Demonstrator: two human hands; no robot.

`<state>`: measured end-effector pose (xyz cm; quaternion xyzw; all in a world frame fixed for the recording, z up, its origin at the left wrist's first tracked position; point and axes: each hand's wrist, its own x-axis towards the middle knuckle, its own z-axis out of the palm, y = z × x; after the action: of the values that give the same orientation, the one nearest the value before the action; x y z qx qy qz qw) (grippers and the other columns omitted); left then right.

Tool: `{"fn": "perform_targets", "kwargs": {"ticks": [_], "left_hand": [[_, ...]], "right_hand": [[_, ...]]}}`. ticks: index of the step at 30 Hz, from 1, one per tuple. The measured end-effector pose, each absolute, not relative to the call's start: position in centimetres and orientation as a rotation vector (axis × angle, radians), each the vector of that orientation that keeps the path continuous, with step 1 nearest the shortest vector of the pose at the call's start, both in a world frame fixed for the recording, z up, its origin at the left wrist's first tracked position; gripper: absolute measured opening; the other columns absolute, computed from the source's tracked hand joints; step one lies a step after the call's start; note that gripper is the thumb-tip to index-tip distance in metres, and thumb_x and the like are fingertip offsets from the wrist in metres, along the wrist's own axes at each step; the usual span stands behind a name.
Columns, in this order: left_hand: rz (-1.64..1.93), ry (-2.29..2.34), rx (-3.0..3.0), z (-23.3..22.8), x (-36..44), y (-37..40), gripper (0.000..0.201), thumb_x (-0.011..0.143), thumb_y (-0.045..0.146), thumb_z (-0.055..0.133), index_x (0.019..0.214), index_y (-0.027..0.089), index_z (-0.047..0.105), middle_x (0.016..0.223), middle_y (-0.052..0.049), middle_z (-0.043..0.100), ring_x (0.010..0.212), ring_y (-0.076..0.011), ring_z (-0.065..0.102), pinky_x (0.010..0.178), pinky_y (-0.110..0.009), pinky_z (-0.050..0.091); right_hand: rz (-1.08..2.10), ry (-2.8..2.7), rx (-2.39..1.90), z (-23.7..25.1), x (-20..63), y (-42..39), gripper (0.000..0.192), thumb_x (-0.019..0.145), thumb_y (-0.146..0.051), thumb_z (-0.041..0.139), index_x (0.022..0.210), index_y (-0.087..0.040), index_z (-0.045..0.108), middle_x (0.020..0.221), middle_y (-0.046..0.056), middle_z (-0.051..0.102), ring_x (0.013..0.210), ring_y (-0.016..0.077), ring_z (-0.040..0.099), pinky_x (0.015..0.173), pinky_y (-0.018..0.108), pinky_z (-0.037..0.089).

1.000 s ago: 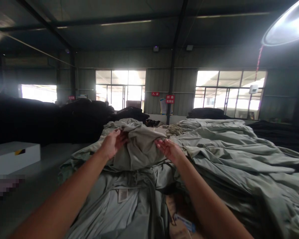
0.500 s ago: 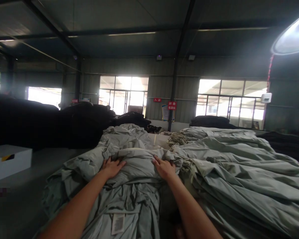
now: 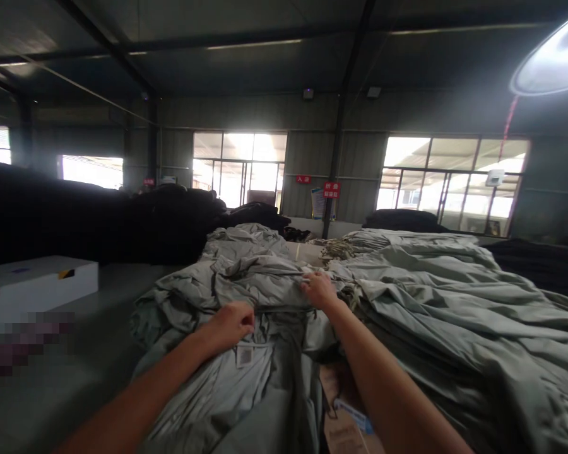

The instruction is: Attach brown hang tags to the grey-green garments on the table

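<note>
A light grey-green garment (image 3: 260, 284) lies bunched in front of me, with a small pale label (image 3: 245, 355) on its inner side facing me. My left hand (image 3: 234, 321) is closed just above that label, its fingers curled. Whatever it may hold is hidden. At the far right part of the bunched fabric, my right hand (image 3: 319, 289) has its fingers bent and closed on the garment. Below my right forearm a brown cardboard tag (image 3: 343, 432) on a dark string shows beside the cloth.
A large stack of the same grey-green garments (image 3: 454, 309) fills the right side. On the left stand a white box (image 3: 42, 284) and dark heaped fabric (image 3: 170, 221). A bright lamp (image 3: 553, 63) hangs at the upper right, with a red cord below it.
Both hands were spread flat on the garment. The left has come nearer and curled above the label; the right has moved slightly away and closed on fabric. The brown tag has come into view.
</note>
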<state>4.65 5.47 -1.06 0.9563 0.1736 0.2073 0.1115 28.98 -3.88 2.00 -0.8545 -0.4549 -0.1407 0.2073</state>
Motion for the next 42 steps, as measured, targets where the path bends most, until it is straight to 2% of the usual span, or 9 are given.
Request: {"fn": "perform_targets", "kwargs": {"ticks": [4,7,16,19,22,25,31,37,42], "left_hand": [[0.395,0.612,2.892,-2.2,1.6,2.6,0.021,0.062,0.010,0.047,0.068,0.020,0.064,0.078,-0.004,0.065,0.077,-0.0200,0.059,0.067,-0.026,0.040],[0.361,0.609,2.935,-2.9,-0.1,2.4,0.024,0.061,0.009,0.045,0.067,0.021,0.065,0.081,-0.005,0.066,0.080,-0.0209,0.060,0.070,-0.027,0.040],[0.470,0.390,2.716,-2.0,0.3,-0.4,0.022,0.069,0.020,0.048,0.077,0.020,0.069,0.083,-0.004,0.069,0.079,-0.0185,0.061,0.075,-0.027,0.042],[0.358,0.301,2.665,-1.8,3.0,-3.3,0.023,0.068,0.018,0.049,0.079,0.020,0.070,0.084,-0.002,0.070,0.082,-0.0170,0.061,0.076,-0.024,0.043],[0.185,0.297,2.619,-2.7,6.6,-5.7,0.025,0.066,0.011,0.051,0.081,0.017,0.070,0.081,-0.002,0.070,0.080,-0.0166,0.061,0.071,-0.023,0.042],[0.096,0.325,2.587,-4.8,9.9,-7.3,0.022,0.060,0.010,0.058,0.078,0.014,0.070,0.077,-0.003,0.069,0.074,-0.0180,0.060,0.063,-0.024,0.041],[0.282,0.470,2.310,-9.8,12.7,-7.3,0.044,0.042,0.017,0.075,0.083,0.017,0.060,0.074,0.002,0.062,0.070,-0.0169,0.055,0.057,-0.023,0.036],[0.417,0.393,1.671,-10.3,12.5,-6.6,0.026,0.047,0.010,0.066,0.061,0.017,0.046,0.053,0.008,0.049,0.052,-0.0077,0.045,0.052,-0.020,0.032],[0.464,0.395,1.392,-9.3,11.3,-6.4,0.027,0.056,0.027,0.065,0.071,0.019,0.045,0.050,0.008,0.051,0.041,-0.0070,0.044,0.041,-0.018,0.028]], "right_hand": [[-0.263,-1.507,-2.291,1.9,26.8,-7.4,0.023,0.078,-0.020,0.051,0.094,-0.019,0.068,0.088,0.006,0.068,0.085,0.0179,0.059,0.073,0.024,0.040],[-0.191,-1.640,-2.242,0.8,24.7,-10.7,0.021,0.075,-0.016,0.051,0.083,-0.019,0.070,0.079,0.004,0.069,0.078,0.0170,0.060,0.068,0.023,0.040],[-0.092,-1.511,-2.496,-3.0,22.8,-20.5,0.010,0.068,-0.020,0.059,0.072,-0.018,0.067,0.076,0.008,0.069,0.071,0.0204,0.062,0.055,0.025,0.035],[-0.035,-1.404,-2.647,-4.4,21.7,-21.5,0.028,0.065,-0.035,0.065,0.086,-0.017,0.066,0.089,0.011,0.068,0.083,0.0261,0.062,0.061,0.028,0.039],[-0.023,-1.337,-2.705,-6.2,20.5,-21.2,0.047,0.057,-0.033,0.071,0.099,-0.013,0.062,0.099,0.015,0.066,0.095,0.0309,0.059,0.069,0.030,0.041],[0.041,-1.255,-2.655,-7.8,20.3,-20.6,0.032,0.064,-0.024,0.064,0.093,-0.013,0.063,0.096,0.014,0.068,0.091,0.0284,0.062,0.067,0.029,0.040],[0.181,-1.005,-2.384,-10.0,22.4,-19.4,0.018,0.052,-0.020,0.067,0.067,-0.015,0.061,0.079,0.009,0.069,0.080,0.0270,0.062,0.059,0.027,0.039],[0.634,-0.756,-1.578,-9.9,22.9,-18.1,0.036,0.041,-0.009,0.069,0.073,-0.017,0.055,0.069,0.000,0.065,0.066,0.0182,0.060,0.060,0.027,0.043],[0.861,-0.805,-1.322,-7.1,21.6,-18.2,0.031,0.049,-0.025,0.076,0.074,-0.013,0.064,0.071,0.004,0.068,0.064,0.0177,0.061,0.066,0.030,0.044]]}}
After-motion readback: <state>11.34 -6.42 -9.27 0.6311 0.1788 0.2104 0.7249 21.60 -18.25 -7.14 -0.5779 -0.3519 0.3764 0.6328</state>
